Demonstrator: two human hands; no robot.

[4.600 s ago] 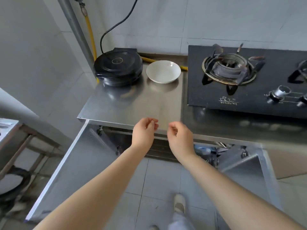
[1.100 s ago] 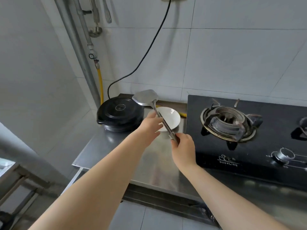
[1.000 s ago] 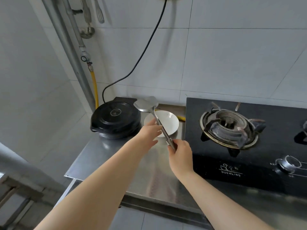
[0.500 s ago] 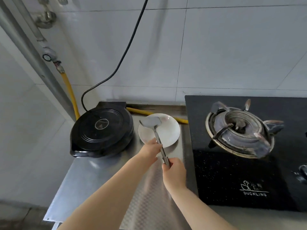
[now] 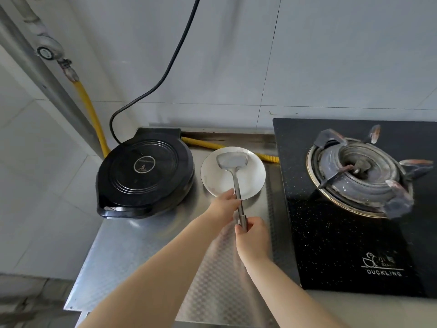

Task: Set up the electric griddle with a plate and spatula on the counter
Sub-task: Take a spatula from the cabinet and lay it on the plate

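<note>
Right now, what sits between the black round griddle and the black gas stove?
In the head view, a white round plate on the steel counter, with the metal spatula blade over it.

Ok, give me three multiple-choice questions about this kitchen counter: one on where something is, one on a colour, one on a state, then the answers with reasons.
1. Where is the plate?
A. On the gas stove
B. Between the electric griddle and the gas stove
C. On the griddle's lid

2. What colour is the hose along the wall?
A. Yellow
B. Red
C. Green

3. What state is the griddle in?
A. Lid open
B. Lid closed
C. Upside down

Answers:
1. B, the white plate sits on the steel counter between them.
2. A, it is plainly yellow.
3. B, its ribbed black lid lies flat, while the left hand and right hand hold the spatula over the plate.
</note>
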